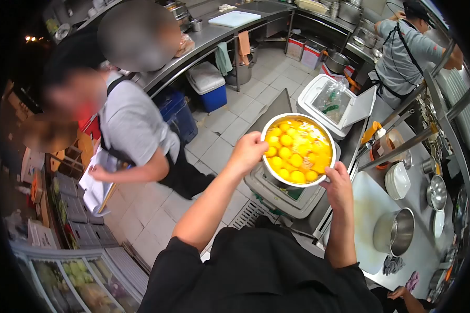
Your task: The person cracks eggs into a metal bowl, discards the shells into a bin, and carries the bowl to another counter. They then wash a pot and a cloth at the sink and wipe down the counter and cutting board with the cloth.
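My left hand (250, 152) grips the left rim of a round container (266, 170), with its fingers closed on the edge. On the lower right of the same rim, my right hand (338, 181) is also closed. Many whole yellow egg yolks (296, 160) float inside in a yellow-orange liquid. The container is held about level, above a grey bin (283, 206) whose lid is partly hidden. Just beyond it is an open white cooler (321, 112) with plastic bags in it.
A co-worker (136, 117) at the left holds papers (96, 182); another person (402, 57) stands at the back right. The steel counter (423, 276) on the right bears a cutting board (364, 208), a metal pot (394, 232) and bowls (398, 181). A blue cooler (209, 99) stands on the floor.
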{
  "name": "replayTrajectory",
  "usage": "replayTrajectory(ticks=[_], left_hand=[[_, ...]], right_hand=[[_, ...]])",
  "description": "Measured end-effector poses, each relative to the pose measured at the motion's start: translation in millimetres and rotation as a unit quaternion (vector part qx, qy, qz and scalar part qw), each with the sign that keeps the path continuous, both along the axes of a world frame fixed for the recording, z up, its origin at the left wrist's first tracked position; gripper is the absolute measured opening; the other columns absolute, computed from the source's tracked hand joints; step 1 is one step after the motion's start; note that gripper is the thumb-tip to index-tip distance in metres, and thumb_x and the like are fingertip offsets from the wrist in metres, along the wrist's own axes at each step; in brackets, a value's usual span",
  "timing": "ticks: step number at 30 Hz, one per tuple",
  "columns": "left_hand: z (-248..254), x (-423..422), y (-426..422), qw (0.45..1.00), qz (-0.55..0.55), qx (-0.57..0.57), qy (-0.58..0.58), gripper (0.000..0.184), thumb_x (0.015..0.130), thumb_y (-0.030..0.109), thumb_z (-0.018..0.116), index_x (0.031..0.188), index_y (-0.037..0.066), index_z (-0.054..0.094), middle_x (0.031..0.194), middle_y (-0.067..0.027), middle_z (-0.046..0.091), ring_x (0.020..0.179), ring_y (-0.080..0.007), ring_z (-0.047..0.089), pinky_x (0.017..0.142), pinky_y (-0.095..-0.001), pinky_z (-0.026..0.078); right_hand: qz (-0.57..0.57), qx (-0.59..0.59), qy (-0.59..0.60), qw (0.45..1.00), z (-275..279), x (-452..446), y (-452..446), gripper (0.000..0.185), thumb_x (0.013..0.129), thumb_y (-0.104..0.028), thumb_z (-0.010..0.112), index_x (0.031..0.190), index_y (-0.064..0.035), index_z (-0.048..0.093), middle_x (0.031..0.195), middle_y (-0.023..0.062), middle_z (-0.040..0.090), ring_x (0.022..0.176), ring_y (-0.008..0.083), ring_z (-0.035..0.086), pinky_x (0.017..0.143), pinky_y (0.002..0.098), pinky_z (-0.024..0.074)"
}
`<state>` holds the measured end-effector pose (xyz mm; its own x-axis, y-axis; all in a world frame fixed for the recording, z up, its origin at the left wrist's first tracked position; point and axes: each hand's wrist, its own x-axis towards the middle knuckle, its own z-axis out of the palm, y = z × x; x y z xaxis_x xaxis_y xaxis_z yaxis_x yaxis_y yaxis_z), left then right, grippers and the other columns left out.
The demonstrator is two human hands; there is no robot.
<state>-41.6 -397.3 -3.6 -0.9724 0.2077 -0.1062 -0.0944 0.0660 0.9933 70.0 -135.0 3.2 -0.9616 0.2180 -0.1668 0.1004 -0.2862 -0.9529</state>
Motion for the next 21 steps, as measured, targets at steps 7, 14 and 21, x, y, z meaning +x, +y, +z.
replayTrajectory(ticks=[7,14,21], left_hand=[[39.2,-59.3,-85.5,0.996,0.068,0.051,-0.033,0.008,0.080,0.007,0.059,0.074,0.004,0.055,0.066,-0.0003,0.054,0.060,-0.0103,0.054,0.056,-0.0270,0.048],[29.8,-154.8,-185.3,0.999,0.040,0.002,-0.024,0.004,0.083,0.004,0.060,0.081,0.005,0.057,0.076,-0.0016,0.059,0.064,-0.0110,0.058,0.060,-0.0258,0.050],[15.7,-261.1,-235.8,0.999,0.019,0.011,-0.050,0.005,0.082,0.006,0.061,0.083,0.005,0.057,0.079,-0.0030,0.062,0.069,-0.0142,0.064,0.067,-0.0329,0.058]], right_hand=[[0.063,-0.030,0.012,0.997,23.7,-96.4,-83.3,0.012,0.094,-0.013,0.060,0.087,-0.0115,0.050,0.091,0.0012,0.061,0.084,0.0102,0.061,0.074,0.0300,0.0530],[0.067,-0.047,0.012,0.997,19.3,-193.7,-171.6,0.009,0.093,-0.011,0.059,0.090,-0.0096,0.051,0.092,0.0025,0.062,0.084,0.0120,0.063,0.075,0.0328,0.0552],[0.071,-0.048,-0.012,0.996,13.4,-292.2,-218.5,0.010,0.092,-0.012,0.060,0.092,-0.0080,0.051,0.095,0.0058,0.062,0.090,0.0161,0.064,0.080,0.0403,0.0574]])
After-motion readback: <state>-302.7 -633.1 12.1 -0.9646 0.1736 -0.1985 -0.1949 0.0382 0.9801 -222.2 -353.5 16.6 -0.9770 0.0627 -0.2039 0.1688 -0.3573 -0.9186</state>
